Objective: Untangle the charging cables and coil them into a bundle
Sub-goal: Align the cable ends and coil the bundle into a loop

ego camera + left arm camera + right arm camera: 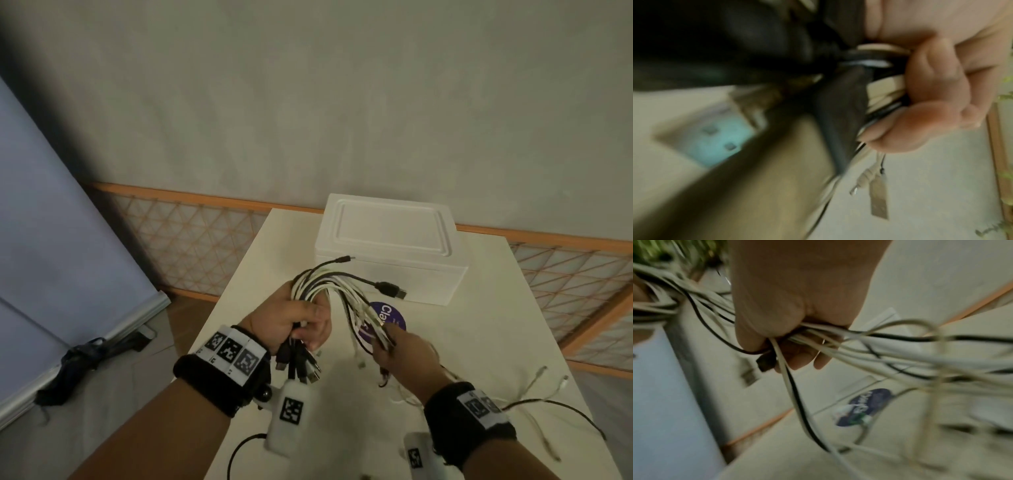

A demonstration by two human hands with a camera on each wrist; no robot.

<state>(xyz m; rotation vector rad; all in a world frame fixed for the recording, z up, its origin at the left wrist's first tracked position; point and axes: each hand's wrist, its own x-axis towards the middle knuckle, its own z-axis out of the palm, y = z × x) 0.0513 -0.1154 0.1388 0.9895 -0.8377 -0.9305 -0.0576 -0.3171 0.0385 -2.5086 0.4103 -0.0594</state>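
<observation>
Several black and white charging cables (pixel 329 284) arch between my two hands above the white table (pixel 479 335). My left hand (pixel 301 323) grips one end of the bunch in a fist (pixel 931 97), with several USB plugs (pixel 301 365) hanging below it. My right hand (pixel 394 346) holds the other strands (pixel 838 337) in curled fingers (pixel 797 358). A black USB plug (pixel 392 289) and a thin black connector (pixel 344 259) stick out from the arch. Loose tails (pixel 534 394) trail over the table to the right.
A white lidded box (pixel 390 246) stands at the back of the table. A round purple sticker (pixel 387 320) lies just in front of it. Behind the table runs an orange-framed lattice rail (pixel 191 236); a dark bundle (pixel 89 356) lies on the floor at left.
</observation>
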